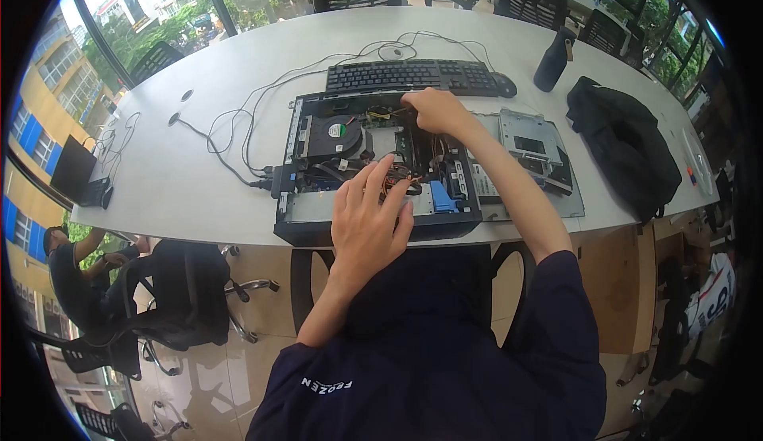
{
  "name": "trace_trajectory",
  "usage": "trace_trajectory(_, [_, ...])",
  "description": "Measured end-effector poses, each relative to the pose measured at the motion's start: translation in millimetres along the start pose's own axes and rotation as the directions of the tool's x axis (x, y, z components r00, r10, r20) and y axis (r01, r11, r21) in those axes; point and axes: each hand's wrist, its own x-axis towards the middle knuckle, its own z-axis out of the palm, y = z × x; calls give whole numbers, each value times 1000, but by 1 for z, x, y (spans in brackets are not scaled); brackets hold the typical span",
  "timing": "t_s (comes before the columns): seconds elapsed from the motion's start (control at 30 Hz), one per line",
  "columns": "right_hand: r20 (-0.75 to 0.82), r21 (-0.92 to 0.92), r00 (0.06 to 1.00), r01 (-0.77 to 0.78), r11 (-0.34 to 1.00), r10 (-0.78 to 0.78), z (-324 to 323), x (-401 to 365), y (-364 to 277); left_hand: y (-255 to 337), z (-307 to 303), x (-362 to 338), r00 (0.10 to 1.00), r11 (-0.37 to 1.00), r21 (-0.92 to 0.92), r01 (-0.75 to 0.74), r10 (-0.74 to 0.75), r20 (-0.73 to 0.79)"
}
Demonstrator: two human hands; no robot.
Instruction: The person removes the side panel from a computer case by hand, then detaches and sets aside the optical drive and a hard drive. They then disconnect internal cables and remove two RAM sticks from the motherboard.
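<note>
An open desktop computer case lies flat on the table before me, its inside facing up. My left hand reaches over the near side, fingers spread and stretched, their tips at a bundle of thin cables. At the far right corner of the case, my right hand is closed, fingertips pinched together inside the edge; what they hold, if anything, is hidden. A black blower fan sits in the case's left part. Near the front right is a blue plastic latch.
Behind the case lie a black keyboard and a mouse. Metal computer parts rest just right of it. Farther right are a dark bottle and a black bag. Cables plug into the case's left side. Another person sits at left.
</note>
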Motion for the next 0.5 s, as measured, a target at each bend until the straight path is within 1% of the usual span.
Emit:
trace_trajectory(0.03, [60,-184,995,-64,981,76,-2,-4,-9,0,0,0,1000,1000,1,-2,2,-2])
trace_trajectory(0.17, [-1,-65,1000,-5,998,5,5,-3,0,0,1,-1,1000,1000,6,-7,7,-15])
trace_trajectory(0.2, [-2,-68,1000,-3,998,3,2,-4,-1,-1,1,-1,1000,1000,6,-6,6,-19])
trace_trajectory(0.27, [-7,-121,999,52,991,-53,0,-7,-4,-1,1,-2,1000,1000,25,-17,17,-17])
trace_trajectory(0.37, [30,-119,999,32,992,-28,1,-5,-2,-2,1,-2,1000,1000,22,-14,14,-11])
trace_trajectory(0.5, [28,-120,998,52,991,-49,6,-2,4,-2,2,-2,1000,1000,22,-16,17,-17])
